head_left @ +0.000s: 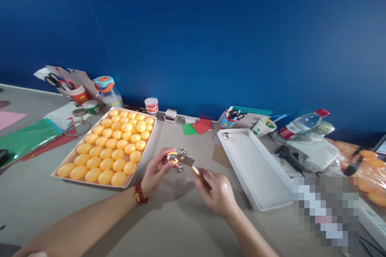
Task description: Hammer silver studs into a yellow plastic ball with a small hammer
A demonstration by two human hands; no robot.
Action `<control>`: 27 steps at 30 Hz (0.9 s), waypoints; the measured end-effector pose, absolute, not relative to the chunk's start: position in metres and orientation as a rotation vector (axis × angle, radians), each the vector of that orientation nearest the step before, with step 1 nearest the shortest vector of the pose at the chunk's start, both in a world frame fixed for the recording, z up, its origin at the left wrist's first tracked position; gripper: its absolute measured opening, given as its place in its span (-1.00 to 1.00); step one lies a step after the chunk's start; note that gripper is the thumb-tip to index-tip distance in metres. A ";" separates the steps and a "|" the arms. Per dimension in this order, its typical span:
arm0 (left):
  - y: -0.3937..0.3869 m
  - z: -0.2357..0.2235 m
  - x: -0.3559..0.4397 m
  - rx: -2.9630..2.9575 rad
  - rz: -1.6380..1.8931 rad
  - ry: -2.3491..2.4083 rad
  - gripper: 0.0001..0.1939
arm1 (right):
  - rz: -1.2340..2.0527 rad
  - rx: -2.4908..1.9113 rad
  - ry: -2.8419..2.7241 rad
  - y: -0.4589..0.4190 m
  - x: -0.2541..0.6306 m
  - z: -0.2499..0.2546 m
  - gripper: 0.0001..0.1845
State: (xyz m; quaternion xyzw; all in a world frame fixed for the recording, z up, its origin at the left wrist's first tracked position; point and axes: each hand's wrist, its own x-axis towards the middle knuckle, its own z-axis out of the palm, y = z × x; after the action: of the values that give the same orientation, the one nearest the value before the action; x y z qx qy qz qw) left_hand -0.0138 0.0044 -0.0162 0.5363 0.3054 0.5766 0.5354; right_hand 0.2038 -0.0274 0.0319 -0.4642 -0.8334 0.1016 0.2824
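Note:
My left hand [158, 168] pinches an orange ping-pong ball [171, 161] that has small shiny silver pieces on its surface. In my right hand [218, 192] is a wooden-handled tool [198, 174], my fingers wrapped round its grip. Its flat grey metal head reaches to the ball; whether they touch I cannot tell. Several loose silver pieces [183, 152] lie on the table just behind the ball. To the left, a shallow box [126, 185] holds rows of orange balls. A long white tray [259, 168] on the right has one silvery item [226, 135] in its far corner.
Along the blue wall [193, 40] stand a red-lidded jar [151, 106], a pen cup [226, 120] and a clear tumbler [108, 92]. Red paper [202, 125] lies beside green paper [189, 129]. A plastic bottle [303, 124] leans at right, near bagged orange balls [369, 176].

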 end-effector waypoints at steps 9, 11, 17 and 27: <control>0.004 -0.015 -0.016 1.329 1.365 0.763 -0.62 | 0.245 -1.247 -2.247 -0.028 0.204 0.032 -0.80; 0.004 -0.014 -0.016 1.342 1.360 0.758 -0.61 | 0.233 -1.264 -2.206 -0.029 0.205 0.034 -0.80; 0.002 -0.016 -0.016 1.332 1.396 0.756 -0.59 | 0.218 -1.270 -2.200 -0.028 0.205 0.034 -0.80; 0.004 -0.010 -0.015 1.361 1.441 0.812 -0.66 | 0.247 -1.253 -2.286 -0.029 0.201 0.031 -0.80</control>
State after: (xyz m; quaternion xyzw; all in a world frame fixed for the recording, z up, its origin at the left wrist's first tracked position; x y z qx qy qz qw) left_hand -0.0147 0.0036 -0.0101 0.5577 0.3326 0.5906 0.4791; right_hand 0.2005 -0.0285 0.0310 -0.4622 -0.8434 0.0910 0.2585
